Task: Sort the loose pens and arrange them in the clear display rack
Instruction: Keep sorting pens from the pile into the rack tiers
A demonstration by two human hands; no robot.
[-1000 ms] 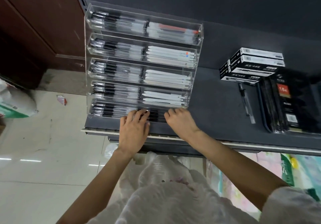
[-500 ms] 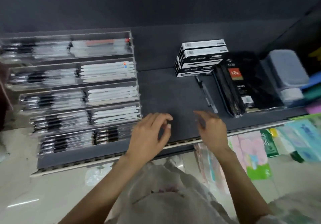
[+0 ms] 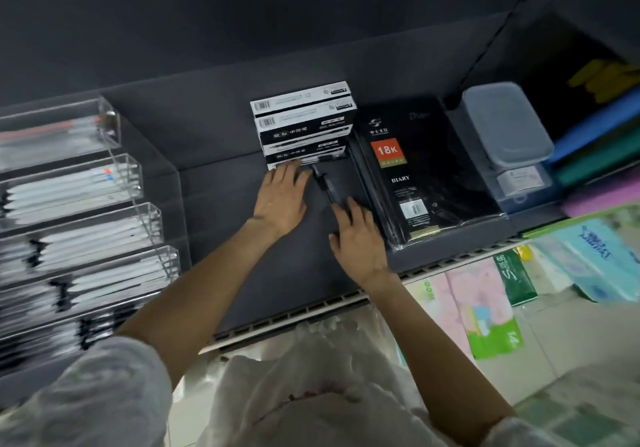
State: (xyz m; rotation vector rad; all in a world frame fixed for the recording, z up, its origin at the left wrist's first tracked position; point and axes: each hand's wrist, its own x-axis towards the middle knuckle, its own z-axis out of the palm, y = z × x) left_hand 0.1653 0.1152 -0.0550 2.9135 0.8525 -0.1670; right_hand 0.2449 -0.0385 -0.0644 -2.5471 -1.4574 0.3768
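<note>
Black loose pen [image 3: 327,186] looks light, stiff, slick; pinch mid-barrel; left hand [image 3: 281,200] and right hand [image 3: 358,235] flat, fingers straight, holding nothing.

Open dark shelf [image 3: 277,283] between my arms, plenty of room to slide in from the near edge. Far side is blocked by the stack of pen boxes [image 3: 303,124]; my left hand [image 3: 281,200] is right up against the lowest one. On the right, the wrapped diaries [image 3: 412,172] wall things off just beside my right hand [image 3: 358,238]. A loose black pen [image 3: 327,185] lies in the gap between my hands. The clear rack [image 3: 86,211] closes off the left.
</note>
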